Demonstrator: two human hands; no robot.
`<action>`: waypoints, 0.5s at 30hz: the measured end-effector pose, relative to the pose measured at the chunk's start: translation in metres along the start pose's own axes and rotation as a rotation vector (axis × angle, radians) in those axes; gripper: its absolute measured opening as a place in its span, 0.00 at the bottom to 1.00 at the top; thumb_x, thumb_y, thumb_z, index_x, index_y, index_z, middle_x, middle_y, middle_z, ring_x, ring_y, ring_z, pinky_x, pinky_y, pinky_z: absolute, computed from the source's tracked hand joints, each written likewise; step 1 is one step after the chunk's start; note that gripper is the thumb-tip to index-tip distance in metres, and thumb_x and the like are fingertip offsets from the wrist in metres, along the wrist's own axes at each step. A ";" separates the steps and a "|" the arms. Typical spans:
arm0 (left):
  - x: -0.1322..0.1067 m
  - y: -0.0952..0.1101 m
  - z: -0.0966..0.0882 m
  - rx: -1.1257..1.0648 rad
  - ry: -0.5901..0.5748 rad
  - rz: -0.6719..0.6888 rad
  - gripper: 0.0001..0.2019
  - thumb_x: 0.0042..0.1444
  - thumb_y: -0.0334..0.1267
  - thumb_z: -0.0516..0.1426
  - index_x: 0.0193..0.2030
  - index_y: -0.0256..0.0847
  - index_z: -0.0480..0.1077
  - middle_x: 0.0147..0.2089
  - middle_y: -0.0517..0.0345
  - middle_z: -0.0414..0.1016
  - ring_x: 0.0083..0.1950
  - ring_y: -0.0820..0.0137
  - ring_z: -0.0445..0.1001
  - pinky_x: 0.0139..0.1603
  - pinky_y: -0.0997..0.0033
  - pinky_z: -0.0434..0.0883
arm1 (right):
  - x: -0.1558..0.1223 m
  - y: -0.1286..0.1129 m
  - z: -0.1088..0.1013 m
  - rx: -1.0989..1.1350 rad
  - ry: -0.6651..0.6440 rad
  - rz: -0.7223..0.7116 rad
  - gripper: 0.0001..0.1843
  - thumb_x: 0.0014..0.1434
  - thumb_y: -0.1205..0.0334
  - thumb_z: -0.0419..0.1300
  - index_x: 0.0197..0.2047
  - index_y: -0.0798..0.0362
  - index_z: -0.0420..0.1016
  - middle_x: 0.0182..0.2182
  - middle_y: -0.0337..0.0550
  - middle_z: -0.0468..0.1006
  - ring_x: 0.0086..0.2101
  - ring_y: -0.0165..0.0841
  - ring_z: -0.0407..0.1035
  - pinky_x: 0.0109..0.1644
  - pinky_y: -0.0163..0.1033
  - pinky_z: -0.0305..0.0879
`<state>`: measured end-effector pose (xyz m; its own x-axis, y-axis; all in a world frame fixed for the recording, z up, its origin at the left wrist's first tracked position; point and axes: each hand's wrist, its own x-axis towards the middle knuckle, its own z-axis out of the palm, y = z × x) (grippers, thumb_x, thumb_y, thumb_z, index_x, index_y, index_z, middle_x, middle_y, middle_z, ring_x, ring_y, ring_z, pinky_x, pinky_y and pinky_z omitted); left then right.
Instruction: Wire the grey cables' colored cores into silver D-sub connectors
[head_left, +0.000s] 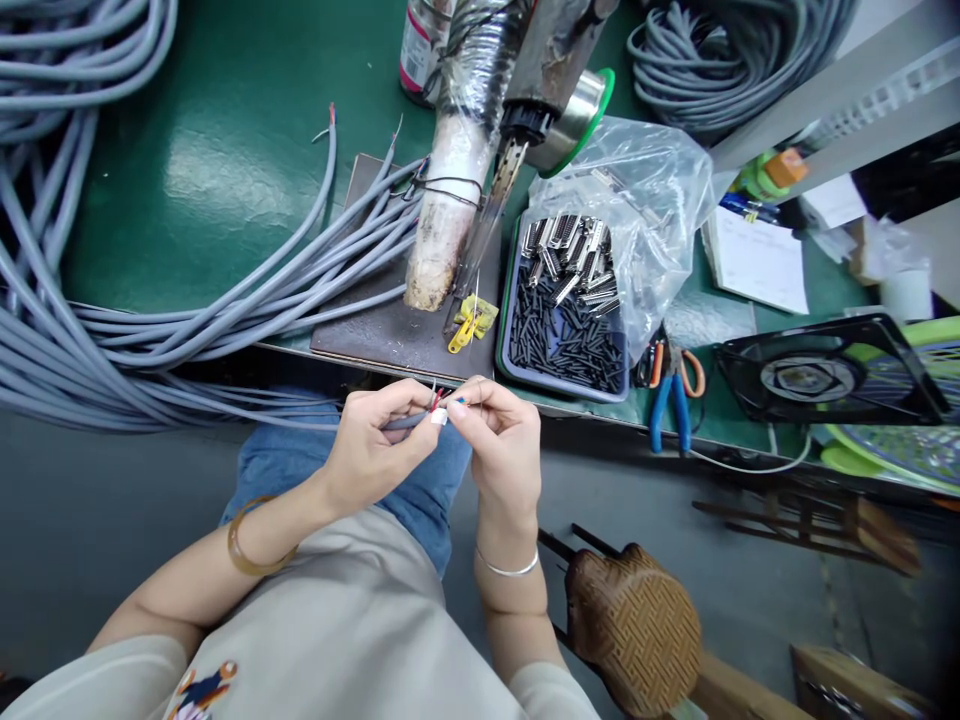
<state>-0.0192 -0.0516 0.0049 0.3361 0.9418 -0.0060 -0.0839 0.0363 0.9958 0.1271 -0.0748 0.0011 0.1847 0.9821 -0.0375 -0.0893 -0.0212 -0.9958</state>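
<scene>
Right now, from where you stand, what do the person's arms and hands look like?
Both the left hand and right hand are ungloved. The left wrist wears a smooth, rounded amber-brown bangle; the right has a thin silver-coloured bangle. Short, plain, pale cream sleeves cover the upper arms, leaving both forearms uncovered.
</scene>
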 end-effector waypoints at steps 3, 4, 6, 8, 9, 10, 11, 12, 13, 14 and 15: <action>0.002 -0.001 0.001 0.046 0.038 0.052 0.06 0.57 0.35 0.60 0.31 0.35 0.74 0.25 0.60 0.70 0.24 0.78 0.65 0.24 0.83 0.66 | -0.001 0.000 0.001 -0.033 0.015 -0.015 0.05 0.56 0.61 0.68 0.29 0.51 0.80 0.26 0.35 0.74 0.23 0.23 0.58 0.25 0.31 0.53; 0.002 0.000 0.001 0.051 0.038 0.068 0.06 0.56 0.35 0.60 0.31 0.35 0.74 0.24 0.60 0.70 0.24 0.79 0.64 0.24 0.83 0.65 | -0.001 0.000 0.001 -0.040 0.017 -0.015 0.05 0.56 0.61 0.68 0.30 0.51 0.80 0.26 0.35 0.74 0.23 0.23 0.58 0.25 0.31 0.52; 0.003 0.000 0.000 0.040 0.017 0.087 0.06 0.56 0.34 0.60 0.29 0.35 0.75 0.23 0.61 0.68 0.22 0.80 0.60 0.21 0.83 0.61 | 0.002 0.000 0.001 -0.006 -0.007 0.001 0.08 0.56 0.59 0.68 0.28 0.52 0.77 0.24 0.34 0.71 0.23 0.23 0.57 0.25 0.31 0.52; 0.003 0.001 -0.001 0.024 0.007 0.077 0.06 0.54 0.34 0.61 0.28 0.35 0.74 0.21 0.63 0.66 0.20 0.82 0.56 0.19 0.84 0.57 | 0.005 0.000 0.000 0.087 -0.019 0.020 0.14 0.57 0.57 0.68 0.24 0.52 0.72 0.21 0.32 0.66 0.21 0.23 0.54 0.24 0.31 0.51; 0.003 0.001 -0.002 0.016 0.021 0.057 0.06 0.53 0.34 0.61 0.27 0.35 0.74 0.21 0.63 0.66 0.20 0.82 0.56 0.19 0.84 0.56 | 0.007 -0.001 -0.002 0.129 0.009 0.012 0.17 0.58 0.56 0.67 0.23 0.52 0.69 0.20 0.31 0.63 0.20 0.22 0.52 0.23 0.31 0.48; 0.003 0.001 -0.003 0.007 0.046 0.032 0.06 0.53 0.34 0.61 0.26 0.35 0.74 0.21 0.63 0.66 0.20 0.82 0.57 0.19 0.83 0.57 | 0.008 -0.001 -0.004 0.144 0.068 -0.018 0.18 0.59 0.55 0.67 0.23 0.52 0.68 0.19 0.30 0.61 0.20 0.22 0.50 0.22 0.31 0.46; 0.004 0.001 -0.004 -0.003 0.074 0.005 0.06 0.52 0.35 0.61 0.26 0.35 0.74 0.22 0.62 0.68 0.21 0.81 0.60 0.20 0.83 0.59 | 0.008 -0.003 -0.006 0.118 0.139 -0.062 0.19 0.61 0.54 0.66 0.23 0.52 0.68 0.19 0.30 0.61 0.19 0.22 0.50 0.22 0.31 0.45; 0.004 0.001 -0.006 -0.015 0.099 -0.019 0.07 0.51 0.35 0.62 0.26 0.35 0.74 0.22 0.61 0.70 0.22 0.80 0.62 0.22 0.83 0.61 | 0.008 -0.004 -0.008 0.057 0.195 -0.105 0.18 0.62 0.53 0.65 0.24 0.51 0.70 0.19 0.31 0.63 0.19 0.22 0.51 0.22 0.31 0.45; 0.004 0.001 -0.008 -0.030 0.115 -0.032 0.07 0.51 0.35 0.62 0.26 0.35 0.74 0.23 0.60 0.71 0.23 0.79 0.64 0.23 0.83 0.63 | 0.007 -0.006 -0.010 -0.030 0.212 -0.132 0.16 0.63 0.52 0.65 0.27 0.51 0.74 0.19 0.32 0.65 0.20 0.23 0.53 0.22 0.32 0.47; 0.005 0.000 -0.009 -0.043 0.119 -0.034 0.07 0.51 0.35 0.62 0.26 0.35 0.74 0.23 0.60 0.71 0.23 0.79 0.65 0.23 0.83 0.64 | 0.005 -0.008 -0.011 -0.124 0.187 -0.138 0.15 0.64 0.51 0.64 0.30 0.51 0.77 0.20 0.33 0.68 0.20 0.23 0.55 0.23 0.32 0.48; 0.005 0.000 -0.010 -0.052 0.112 -0.026 0.06 0.51 0.35 0.62 0.26 0.35 0.74 0.23 0.61 0.71 0.23 0.80 0.65 0.24 0.83 0.64 | 0.003 -0.010 -0.011 -0.215 0.127 -0.129 0.14 0.64 0.50 0.64 0.34 0.51 0.80 0.21 0.34 0.70 0.20 0.24 0.56 0.23 0.33 0.49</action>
<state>-0.0269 -0.0432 0.0041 0.2320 0.9717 -0.0452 -0.1264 0.0761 0.9890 0.1389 -0.0732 0.0105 0.3034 0.9482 0.0939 0.1505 0.0497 -0.9874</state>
